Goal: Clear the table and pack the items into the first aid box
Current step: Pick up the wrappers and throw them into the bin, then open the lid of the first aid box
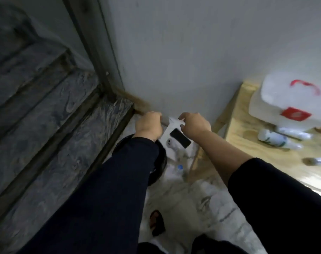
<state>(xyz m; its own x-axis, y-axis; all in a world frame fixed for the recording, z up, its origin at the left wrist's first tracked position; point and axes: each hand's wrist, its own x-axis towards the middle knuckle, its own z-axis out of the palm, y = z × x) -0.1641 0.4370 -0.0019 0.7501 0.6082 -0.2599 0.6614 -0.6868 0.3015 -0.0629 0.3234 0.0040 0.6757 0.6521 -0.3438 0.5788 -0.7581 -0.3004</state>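
While both hands pinch white paper, first aid box sits upright on table.

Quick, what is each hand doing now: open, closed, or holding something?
Left hand: fingers curled, contents cannot be told.
Right hand: fingers pinch a white paper.

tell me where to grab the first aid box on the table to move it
Take the first aid box by the red handle on its lid, with a hand coming from above. The handle sits centred on top and nothing covers it, while bottles crowd the box's near side on the table.
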